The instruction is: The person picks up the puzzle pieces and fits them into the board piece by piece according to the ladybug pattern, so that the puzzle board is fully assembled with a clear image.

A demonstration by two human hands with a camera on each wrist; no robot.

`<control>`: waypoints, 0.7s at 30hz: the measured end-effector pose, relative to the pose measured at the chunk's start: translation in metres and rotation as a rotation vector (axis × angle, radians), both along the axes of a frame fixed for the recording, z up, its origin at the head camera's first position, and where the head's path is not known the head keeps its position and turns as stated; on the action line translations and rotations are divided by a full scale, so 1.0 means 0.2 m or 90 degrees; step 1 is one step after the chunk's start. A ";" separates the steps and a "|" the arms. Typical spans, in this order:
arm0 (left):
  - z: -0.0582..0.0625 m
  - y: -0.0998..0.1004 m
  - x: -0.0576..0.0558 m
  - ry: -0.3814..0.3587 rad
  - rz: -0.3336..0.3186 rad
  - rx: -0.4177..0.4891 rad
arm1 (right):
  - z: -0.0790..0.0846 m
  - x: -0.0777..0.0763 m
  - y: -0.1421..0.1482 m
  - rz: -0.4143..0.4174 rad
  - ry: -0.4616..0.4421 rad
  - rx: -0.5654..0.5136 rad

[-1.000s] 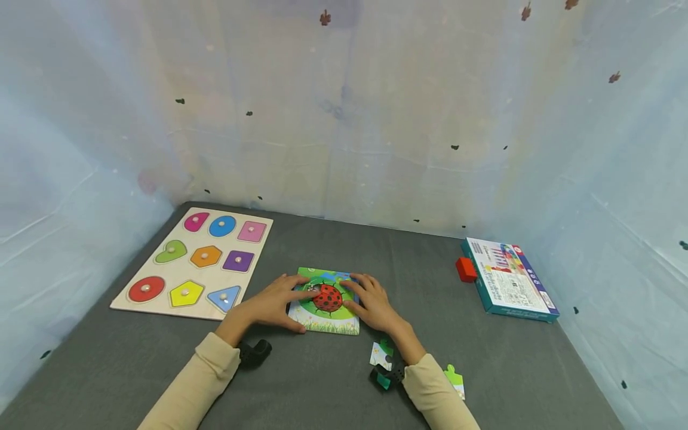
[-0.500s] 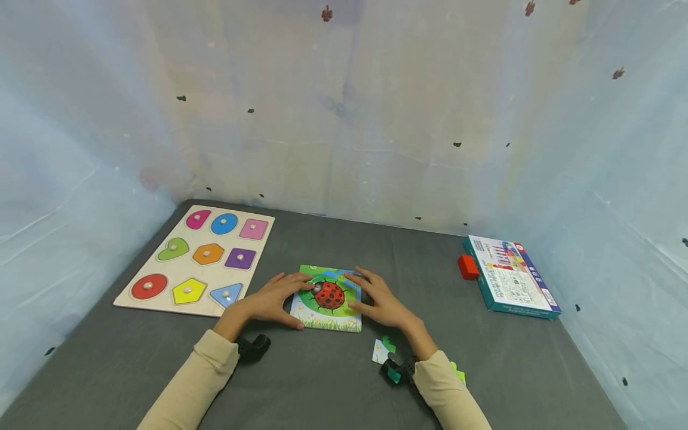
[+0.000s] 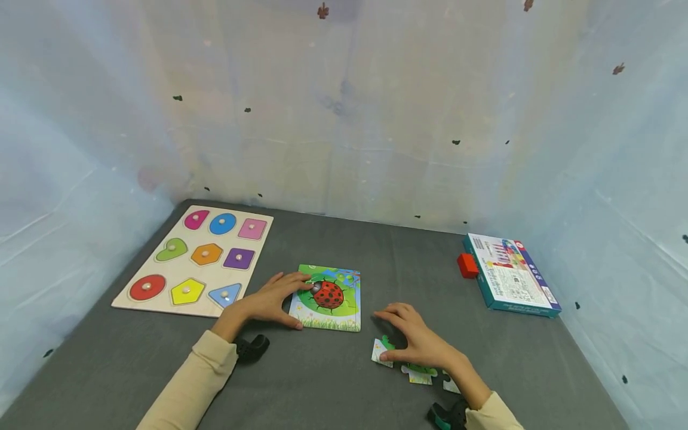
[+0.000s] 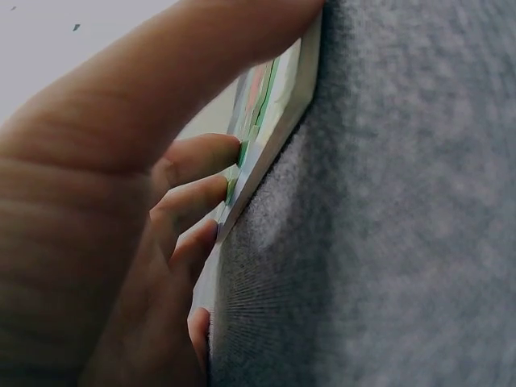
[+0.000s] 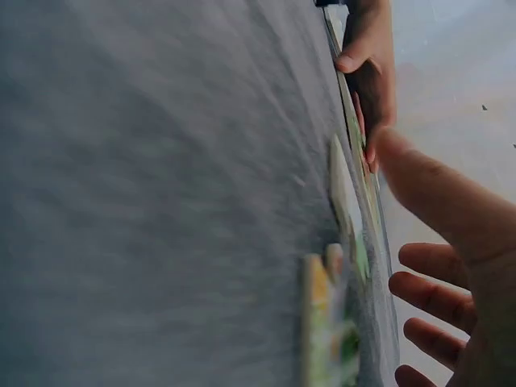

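A ladybug jigsaw puzzle (image 3: pixel 335 310) lies flat on the grey cloth. My left hand (image 3: pixel 271 300) rests on its left edge, index finger over the picture and thumb by the lower left corner. In the left wrist view, the fingertips (image 4: pixel 211 187) touch the board's side (image 4: pixel 278 149). My right hand (image 3: pixel 421 340) is apart from the puzzle, fingers spread above loose jigsaw pieces. Its thumb is over or touching a white and green piece (image 3: pixel 379 352); which one, I cannot tell. A second piece (image 3: pixel 420 377) and a third (image 3: pixel 451 385) lie partly hidden under that hand.
On the left lies a wooden shape board (image 3: pixel 209 280) with coloured knobbed shapes. At the right, a red block (image 3: pixel 467 266) stands against a flat teal and white box (image 3: pixel 510 275). Pale plastic sheeting (image 3: pixel 344 119) rises behind the cloth-covered table (image 3: pixel 322 382).
My right hand has left the puzzle's right edge and moved right and toward me, over the loose pieces. The left hand stays on the puzzle's left edge.
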State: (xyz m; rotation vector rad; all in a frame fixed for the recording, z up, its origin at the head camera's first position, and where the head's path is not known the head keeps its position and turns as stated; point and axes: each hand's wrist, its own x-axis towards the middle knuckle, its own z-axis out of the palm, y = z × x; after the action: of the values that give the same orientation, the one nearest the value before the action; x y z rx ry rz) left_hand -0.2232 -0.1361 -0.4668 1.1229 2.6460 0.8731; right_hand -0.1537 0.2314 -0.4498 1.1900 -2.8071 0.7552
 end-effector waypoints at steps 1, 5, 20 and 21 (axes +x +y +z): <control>0.00 0.00 0.00 0.001 0.001 -0.002 | -0.01 0.02 0.01 0.001 0.002 -0.003; 0.00 0.00 0.00 0.000 0.001 0.001 | -0.04 0.06 0.03 -0.001 0.018 -0.005; -0.01 0.00 0.00 0.000 0.002 -0.003 | -0.10 0.06 0.03 0.009 0.047 -0.063; -0.01 0.00 0.00 0.001 0.002 -0.002 | -0.11 0.06 0.02 0.015 0.055 -0.067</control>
State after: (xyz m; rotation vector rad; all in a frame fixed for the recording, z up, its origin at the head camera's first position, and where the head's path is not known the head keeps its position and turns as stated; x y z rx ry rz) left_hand -0.2234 -0.1365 -0.4681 1.1196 2.6496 0.8677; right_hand -0.1425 0.2362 -0.4709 1.2092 -2.6531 0.8212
